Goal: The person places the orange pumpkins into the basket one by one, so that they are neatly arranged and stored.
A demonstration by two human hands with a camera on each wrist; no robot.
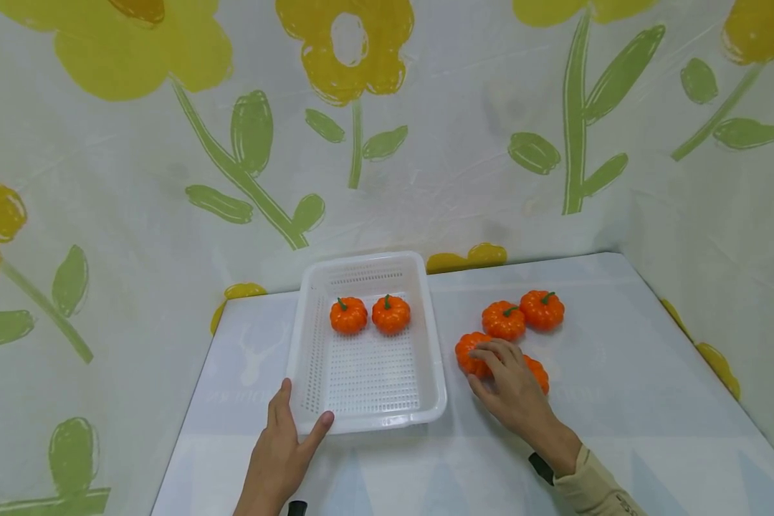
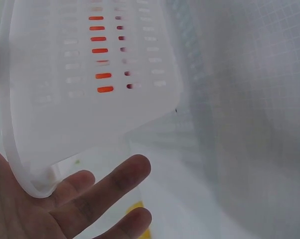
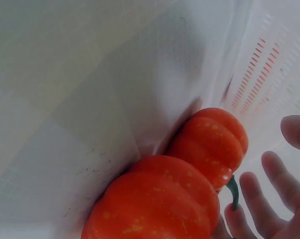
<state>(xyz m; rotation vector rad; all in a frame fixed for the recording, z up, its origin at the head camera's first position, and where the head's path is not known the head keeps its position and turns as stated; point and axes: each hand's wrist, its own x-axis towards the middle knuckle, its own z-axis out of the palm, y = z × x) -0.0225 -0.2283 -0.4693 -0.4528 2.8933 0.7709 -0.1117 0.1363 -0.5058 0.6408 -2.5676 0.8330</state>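
Observation:
My left hand [image 1: 282, 448] rests at the near left corner of a white plastic basket [image 1: 431, 358], thumb by the front rim. In the left wrist view its fingers [image 2: 102, 196] are spread and fairly straight beside the basket's corner. My right hand [image 1: 512, 387] is over the toy pumpkins on the table, fingertips overlapping the nearest left pumpkin [image 1: 467, 352]. Another pumpkin [image 1: 538, 374] is partly hidden behind that hand. The right wrist view shows loosely spread fingers [image 3: 262, 204] beside a pumpkin [image 3: 210, 144] with a green stem, and a larger-looking pumpkin [image 3: 155, 204] closer to the camera.
Inside the basket, toward its back, sit two orange pumpkins, a left one [image 1: 348, 316] and a right one [image 1: 390, 315]. Two more pumpkins, one [image 1: 504, 321] beside the other [image 1: 542, 310], lie behind my right hand. A flower-printed curtain [image 1: 438, 172] stands behind the pale table [image 1: 619, 401].

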